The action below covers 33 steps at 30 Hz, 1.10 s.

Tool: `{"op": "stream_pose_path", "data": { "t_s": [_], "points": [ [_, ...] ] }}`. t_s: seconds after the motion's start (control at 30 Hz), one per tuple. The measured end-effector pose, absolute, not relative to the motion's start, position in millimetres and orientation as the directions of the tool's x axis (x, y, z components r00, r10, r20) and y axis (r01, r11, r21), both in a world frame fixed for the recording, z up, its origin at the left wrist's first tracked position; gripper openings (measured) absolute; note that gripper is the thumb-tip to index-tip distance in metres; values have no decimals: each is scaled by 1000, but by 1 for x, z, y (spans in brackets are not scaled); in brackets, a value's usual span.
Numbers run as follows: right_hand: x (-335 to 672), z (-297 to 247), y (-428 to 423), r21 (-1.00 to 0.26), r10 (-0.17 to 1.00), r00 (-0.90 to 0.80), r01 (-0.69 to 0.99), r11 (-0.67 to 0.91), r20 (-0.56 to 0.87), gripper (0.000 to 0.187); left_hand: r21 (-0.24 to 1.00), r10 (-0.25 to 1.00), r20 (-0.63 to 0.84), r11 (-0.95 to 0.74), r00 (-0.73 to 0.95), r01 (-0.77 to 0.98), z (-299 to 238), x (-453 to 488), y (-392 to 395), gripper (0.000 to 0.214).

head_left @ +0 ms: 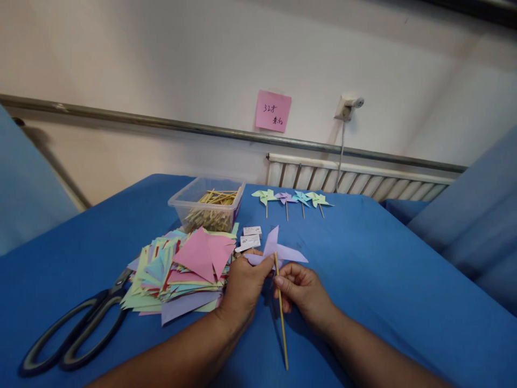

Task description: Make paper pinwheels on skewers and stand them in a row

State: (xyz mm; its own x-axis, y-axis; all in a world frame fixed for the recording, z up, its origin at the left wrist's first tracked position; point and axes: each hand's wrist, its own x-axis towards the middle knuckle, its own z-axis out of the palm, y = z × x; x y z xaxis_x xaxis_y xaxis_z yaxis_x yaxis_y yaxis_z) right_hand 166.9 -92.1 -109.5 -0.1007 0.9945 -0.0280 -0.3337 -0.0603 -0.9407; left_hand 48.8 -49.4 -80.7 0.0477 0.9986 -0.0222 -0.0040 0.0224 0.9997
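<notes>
A lavender paper pinwheel [290, 253] is pinched in my left hand [247, 280], which grips it by the near side of its folded centre. Between the thumb and fingers of my right hand [302, 288] is a thin wooden stick [282, 323]. Its upper end lies against the middle of the pinwheel, and its lower end points down toward me. Whether a pin joins the two is hidden by my fingers. Left of my left hand lies a pile of coloured paper sheets [189, 280], with cut pink pieces on top.
Large dark-handled scissors [86, 328] lie at the left, partly under the paper. Behind the pile stands a clear plastic box [181, 202] of wooden sticks. Small white boxes [251, 236] sit beyond my left hand. Several finished pinwheels [302, 198] line the far edge of the blue-covered table [383, 269].
</notes>
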Motion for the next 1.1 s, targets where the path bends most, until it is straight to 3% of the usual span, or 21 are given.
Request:
{"op": "stream_pose_path", "data": {
  "t_s": [0.43, 1.1],
  "points": [
    [168, -111, -94, -912, 989, -145, -408, -39, 23, 27, 997, 992, -28, 37, 121, -66, -81, 47, -50, 23],
    [168, -115, -93, -903, 988, -154, -427, -49, 19, 25, 991, 998, 32, -40, 60, 130, -77, 46, -53, 22]
  ]
}}
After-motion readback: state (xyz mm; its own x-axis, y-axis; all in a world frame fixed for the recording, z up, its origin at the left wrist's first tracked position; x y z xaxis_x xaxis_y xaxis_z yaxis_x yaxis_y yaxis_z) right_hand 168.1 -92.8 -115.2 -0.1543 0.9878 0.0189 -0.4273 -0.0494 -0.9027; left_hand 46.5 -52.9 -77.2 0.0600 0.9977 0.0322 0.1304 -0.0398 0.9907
